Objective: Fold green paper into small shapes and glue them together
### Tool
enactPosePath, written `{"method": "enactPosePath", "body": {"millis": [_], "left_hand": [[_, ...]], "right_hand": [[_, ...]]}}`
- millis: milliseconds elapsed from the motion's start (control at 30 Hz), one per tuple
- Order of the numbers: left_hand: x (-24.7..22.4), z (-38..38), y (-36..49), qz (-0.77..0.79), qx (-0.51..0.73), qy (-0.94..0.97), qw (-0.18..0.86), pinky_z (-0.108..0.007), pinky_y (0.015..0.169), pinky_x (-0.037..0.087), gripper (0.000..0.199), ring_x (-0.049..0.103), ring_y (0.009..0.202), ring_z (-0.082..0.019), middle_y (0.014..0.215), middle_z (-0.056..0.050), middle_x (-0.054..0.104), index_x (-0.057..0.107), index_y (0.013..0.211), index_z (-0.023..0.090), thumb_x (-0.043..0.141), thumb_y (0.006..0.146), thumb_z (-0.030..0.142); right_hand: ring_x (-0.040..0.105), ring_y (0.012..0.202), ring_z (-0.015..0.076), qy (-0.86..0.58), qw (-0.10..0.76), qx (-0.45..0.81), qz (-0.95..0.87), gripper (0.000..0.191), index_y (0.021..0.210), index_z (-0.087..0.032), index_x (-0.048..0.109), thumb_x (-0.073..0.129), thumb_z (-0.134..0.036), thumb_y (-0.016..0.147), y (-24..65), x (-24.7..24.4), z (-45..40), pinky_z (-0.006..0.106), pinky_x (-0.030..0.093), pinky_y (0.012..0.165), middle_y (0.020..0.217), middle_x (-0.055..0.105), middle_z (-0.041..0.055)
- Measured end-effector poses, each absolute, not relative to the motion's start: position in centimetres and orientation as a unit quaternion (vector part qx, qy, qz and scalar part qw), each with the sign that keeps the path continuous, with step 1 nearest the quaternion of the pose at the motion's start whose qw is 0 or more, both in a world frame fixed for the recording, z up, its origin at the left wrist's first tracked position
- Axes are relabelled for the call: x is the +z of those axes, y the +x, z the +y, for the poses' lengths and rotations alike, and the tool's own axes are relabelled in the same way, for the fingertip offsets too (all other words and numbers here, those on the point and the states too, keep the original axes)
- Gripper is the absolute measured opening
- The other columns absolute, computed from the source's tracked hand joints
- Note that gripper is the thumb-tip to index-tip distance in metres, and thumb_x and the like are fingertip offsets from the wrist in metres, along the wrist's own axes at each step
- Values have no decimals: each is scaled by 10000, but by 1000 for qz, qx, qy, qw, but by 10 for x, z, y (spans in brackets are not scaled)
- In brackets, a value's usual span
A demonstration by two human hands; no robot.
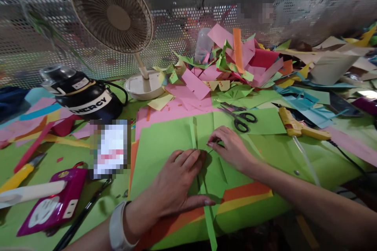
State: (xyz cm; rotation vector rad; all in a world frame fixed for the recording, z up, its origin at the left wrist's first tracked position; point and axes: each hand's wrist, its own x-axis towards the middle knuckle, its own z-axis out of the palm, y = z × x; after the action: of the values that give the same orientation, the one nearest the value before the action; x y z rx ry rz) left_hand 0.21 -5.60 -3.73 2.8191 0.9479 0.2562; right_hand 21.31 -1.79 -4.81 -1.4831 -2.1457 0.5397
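Note:
My left hand (179, 182), with a pale band on its wrist, presses down on a sheet of light green paper (165, 137). Its thumb is spread away from the fingers. A narrow green paper strip (209, 223) runs beneath this hand, its lower end past the sheet's near edge and its upper part standing up at the far side. To the right, my right hand (228, 145) hovers low over the green paper, thumb and forefinger pinched together. What sits between those fingertips is too small to make out. Black-handled scissors (241, 119) lie just beyond it.
Orange and yellow sheets (244, 198) show under the green one. A yellow glue gun (300, 125) lies at right. Paper scraps (203, 78) pile at the back beside a fan (118, 17). At left are a black bottle (88, 96), a purple pouch (55, 200) and a yellow cutter (20, 176).

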Motion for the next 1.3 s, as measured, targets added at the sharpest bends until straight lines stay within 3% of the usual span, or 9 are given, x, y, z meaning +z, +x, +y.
{"method": "enactPosePath", "body": {"millis": [200, 367, 600, 800, 1133, 1300], "left_hand": [[-36, -56, 4, 311, 80, 945, 58, -465, 951, 366, 903, 492, 1141, -328, 1287, -185, 545, 465, 1313, 69, 347, 783, 791], [-31, -57, 5, 306, 94, 946, 52, -468, 931, 399, 855, 513, 1119, -318, 1263, -177, 552, 470, 1307, 108, 319, 801, 780], [-27, -58, 7, 309, 89, 945, 61, -454, 904, 415, 882, 544, 1054, -308, 1182, -170, 583, 493, 1274, 82, 321, 785, 796], [-28, -57, 7, 313, 80, 944, 68, -444, 915, 399, 887, 536, 1068, -310, 1211, -177, 571, 486, 1276, 77, 344, 777, 797], [-29, -58, 7, 306, 72, 948, 44, -460, 912, 399, 909, 526, 1096, -328, 1237, -196, 561, 477, 1280, 66, 305, 779, 805], [-28, -58, 8, 306, 80, 948, 41, -449, 903, 405, 887, 535, 1077, -317, 1220, -183, 569, 478, 1288, 84, 312, 786, 796]], "right_hand": [[584, 876, 184, -566, 251, 280, -734, 97, 872, -194, 629, 598, -120, 817, 215, -46, -12, 329, 446, 805, 918, 623, 47], [612, 728, 154, -589, 211, 330, -707, 108, 875, -155, 637, 585, -223, 808, 223, -35, 1, 272, 471, 673, 800, 664, 36], [551, 566, 141, -578, 65, 361, -729, 264, 593, -165, 633, 768, -391, 616, 223, -17, 11, 238, 355, 504, 564, 618, -8], [549, 514, 136, -570, 1, 361, -738, 281, 582, -170, 647, 768, -419, 634, 220, -16, 20, 239, 339, 492, 497, 597, -14], [600, 455, 140, -570, -5, 419, -706, 342, 573, -185, 532, 789, -406, 621, 239, -12, 27, 233, 432, 517, 457, 571, -44], [636, 508, 130, -542, -18, 477, -691, 314, 565, -179, 556, 753, -403, 660, 239, -5, 29, 220, 458, 540, 516, 620, -33]]}}
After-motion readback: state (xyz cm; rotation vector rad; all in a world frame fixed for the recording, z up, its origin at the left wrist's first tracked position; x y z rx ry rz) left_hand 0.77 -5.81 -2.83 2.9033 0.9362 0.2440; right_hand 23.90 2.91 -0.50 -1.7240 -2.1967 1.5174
